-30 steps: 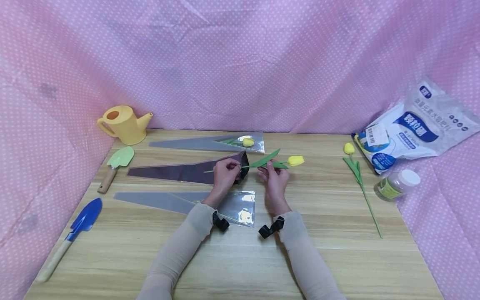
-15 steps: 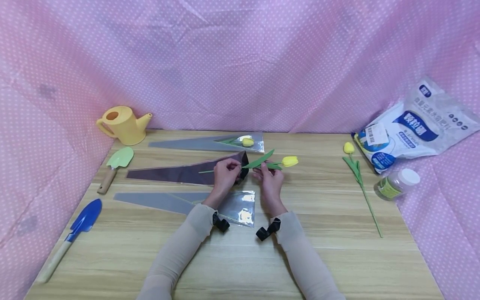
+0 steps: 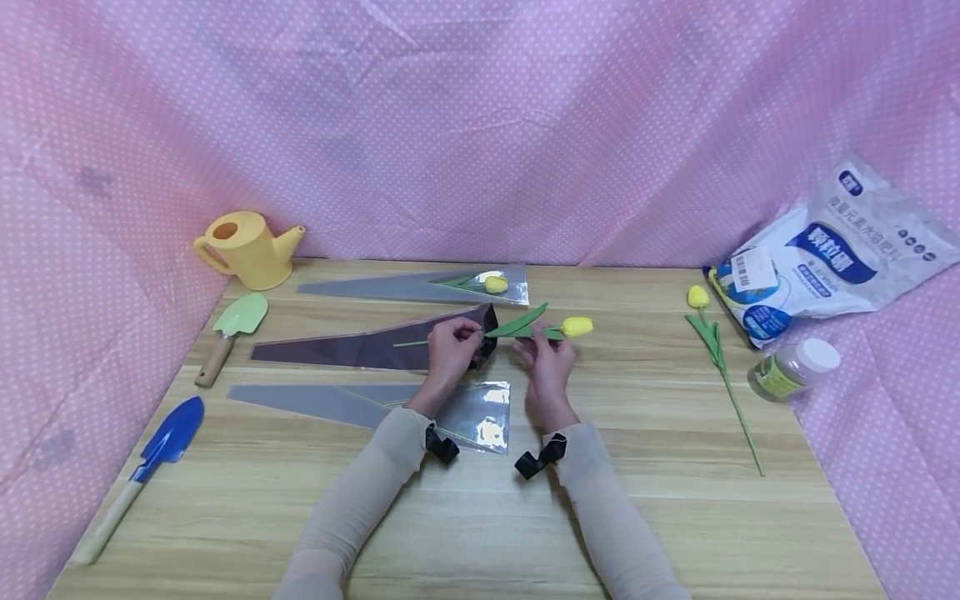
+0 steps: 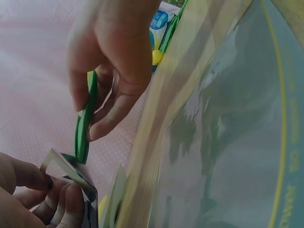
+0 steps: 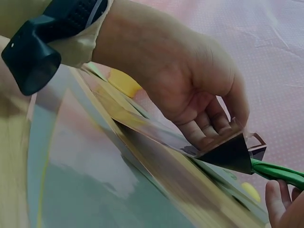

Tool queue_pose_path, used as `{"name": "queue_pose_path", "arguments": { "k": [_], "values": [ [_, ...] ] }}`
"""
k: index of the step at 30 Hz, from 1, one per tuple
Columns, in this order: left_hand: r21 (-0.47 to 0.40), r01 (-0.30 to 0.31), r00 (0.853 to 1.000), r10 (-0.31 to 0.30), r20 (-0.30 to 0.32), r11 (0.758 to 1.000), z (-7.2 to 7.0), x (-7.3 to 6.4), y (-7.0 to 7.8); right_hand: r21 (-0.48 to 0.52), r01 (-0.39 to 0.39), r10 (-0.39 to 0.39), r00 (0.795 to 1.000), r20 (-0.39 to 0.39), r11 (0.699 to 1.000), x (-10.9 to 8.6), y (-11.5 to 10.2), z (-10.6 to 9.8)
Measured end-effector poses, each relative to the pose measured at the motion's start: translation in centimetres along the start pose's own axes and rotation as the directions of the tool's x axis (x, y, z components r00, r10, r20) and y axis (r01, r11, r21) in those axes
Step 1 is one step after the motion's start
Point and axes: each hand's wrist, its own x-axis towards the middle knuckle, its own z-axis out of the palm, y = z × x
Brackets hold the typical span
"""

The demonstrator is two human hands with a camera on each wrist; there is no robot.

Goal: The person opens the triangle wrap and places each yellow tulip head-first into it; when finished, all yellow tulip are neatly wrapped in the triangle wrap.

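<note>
In the head view, my left hand (image 3: 452, 354) pinches the opened mouth of a dark, tapered flower sleeve (image 3: 337, 345) lying on the table. My right hand (image 3: 551, 367) holds a yellow artificial tulip (image 3: 577, 327) between thumb and fingers, near its leaves. The stem runs left into the sleeve, its tip seen beyond my left hand. From the right wrist view, the green leaves (image 5: 280, 173) meet the sleeve's mouth (image 5: 232, 149), while the bloom is out of frame. The left wrist view has both hands, with the leaves (image 4: 84, 128) pointing down at the opening.
Behind lies a clear sleeve (image 3: 367, 287) with a tulip inside; another clear sleeve (image 3: 315, 400) lies in front. Left are a watering can (image 3: 251, 250), green trowel (image 3: 243, 315) and blue trowel (image 3: 172, 429). Right are a loose tulip (image 3: 720, 358), a jar (image 3: 783, 375) and a bag (image 3: 825, 258).
The tulip has slid left, its stem tip going farther into the dark sleeve. My right hand moved left with it, then slightly back right. My left hand stays at the sleeve's mouth.
</note>
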Motion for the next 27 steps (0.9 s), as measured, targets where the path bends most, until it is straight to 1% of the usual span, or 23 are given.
{"name": "queue_pose_path", "arguments": {
  "k": [2, 7, 11, 14, 17, 23, 27],
  "values": [
    [0.002, -0.005, 1.000, 0.005, 0.001, 1.000, 0.01, 0.00, 0.01, -0.003, -0.004, 0.004, 1.000, 0.005, 1.000, -0.07, 0.04, 0.16],
    [0.000, -0.003, 1.000, 0.003, 0.002, 1.000, 0.00, -0.01, 0.10, 0.020, -0.050, 0.049, 0.999, 0.020, 0.999, -0.06, -0.05, 0.33],
    [0.002, 0.000, 1.000, 0.000, -0.005, 1.000, -0.02, 0.03, 0.11, 0.062, -0.085, 0.085, 0.996, -0.004, 0.994, 0.19, -0.25, -0.02],
    [0.004, 0.000, 1.000, 0.000, -0.005, 1.000, -0.01, 0.04, 0.07, 0.086, -0.089, 0.092, 0.995, -0.026, 0.992, 0.37, -0.32, -0.31],
    [-0.006, -0.001, 1.000, 0.001, 0.000, 1.000, 0.05, 0.04, 0.00, 0.094, -0.090, 0.093, 0.995, -0.028, 0.991, 0.36, -0.27, -0.25],
    [-0.045, -0.003, 1.000, 0.003, 0.007, 0.999, 0.19, 0.09, -0.15, 0.061, -0.109, 0.108, 0.994, 0.010, 0.992, -0.01, -0.07, 0.29],
    [-0.058, -0.001, 1.000, 0.002, 0.006, 0.998, 0.16, 0.14, -0.22, 0.086, -0.122, 0.120, 0.992, 0.030, 0.989, -0.03, -0.13, 0.18]
  ]
}}
